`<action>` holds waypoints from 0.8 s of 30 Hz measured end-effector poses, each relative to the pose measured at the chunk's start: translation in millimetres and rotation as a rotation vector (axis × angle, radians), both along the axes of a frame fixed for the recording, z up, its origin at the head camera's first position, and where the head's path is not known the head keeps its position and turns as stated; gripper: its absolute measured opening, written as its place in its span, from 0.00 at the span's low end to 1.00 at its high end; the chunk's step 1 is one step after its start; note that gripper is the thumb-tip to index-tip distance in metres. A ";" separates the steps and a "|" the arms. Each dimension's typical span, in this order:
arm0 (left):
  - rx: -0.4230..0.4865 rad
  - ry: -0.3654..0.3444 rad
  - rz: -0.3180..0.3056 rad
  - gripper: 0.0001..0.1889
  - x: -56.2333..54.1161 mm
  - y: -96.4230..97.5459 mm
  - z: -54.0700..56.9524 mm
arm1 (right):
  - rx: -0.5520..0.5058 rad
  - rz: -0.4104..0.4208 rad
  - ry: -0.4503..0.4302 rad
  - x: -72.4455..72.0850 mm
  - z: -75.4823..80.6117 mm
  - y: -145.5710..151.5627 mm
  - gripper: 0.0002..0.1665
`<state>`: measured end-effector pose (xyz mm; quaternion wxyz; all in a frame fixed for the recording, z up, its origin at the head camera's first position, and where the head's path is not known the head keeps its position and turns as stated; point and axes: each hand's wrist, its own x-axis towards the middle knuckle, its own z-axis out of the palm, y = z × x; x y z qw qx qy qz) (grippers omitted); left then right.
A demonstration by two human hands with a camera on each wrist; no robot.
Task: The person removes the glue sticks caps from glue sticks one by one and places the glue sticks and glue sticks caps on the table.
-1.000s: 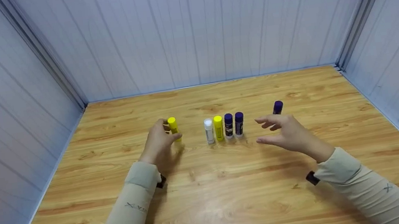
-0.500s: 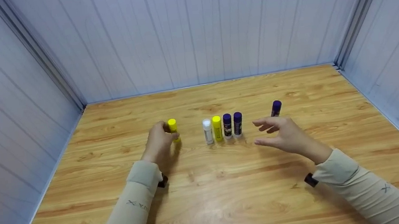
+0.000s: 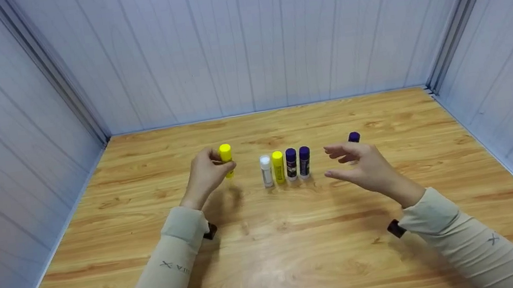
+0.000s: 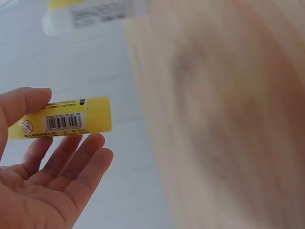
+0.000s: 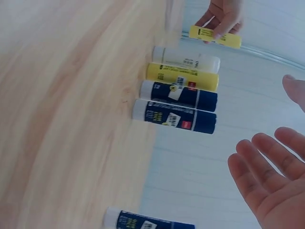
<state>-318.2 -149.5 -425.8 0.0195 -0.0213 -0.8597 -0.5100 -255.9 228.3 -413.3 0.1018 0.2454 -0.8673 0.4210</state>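
Lifted since a moment ago, a near-upright yellow glue stick (image 3: 225, 154) is pinched between fingers of the left hand (image 3: 205, 176), left of the white glue stick (image 3: 266, 172); the right hand (image 3: 364, 168), farther rightward, gapes wide.

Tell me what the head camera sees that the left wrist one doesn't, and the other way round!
Only the head view shows the right hand and the three purple sticks. Only the left wrist view shows the barcode on the held yellow stick. Both show that stick, the left hand gripping it, the white stick, the table and the wall.
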 end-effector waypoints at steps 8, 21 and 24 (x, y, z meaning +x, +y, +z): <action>0.025 0.115 -0.055 0.15 16.2 24.6 21.2 | -0.078 -0.007 0.011 4.5 8.8 -8.7 0.32; -0.012 0.247 -0.186 0.12 47.8 60.7 35.6 | -0.359 0.039 -0.103 2.7 17.9 -26.7 0.31; -0.028 0.277 -0.232 0.12 53.1 67.2 34.5 | -0.388 0.053 -0.129 2.3 18.3 -31.0 0.31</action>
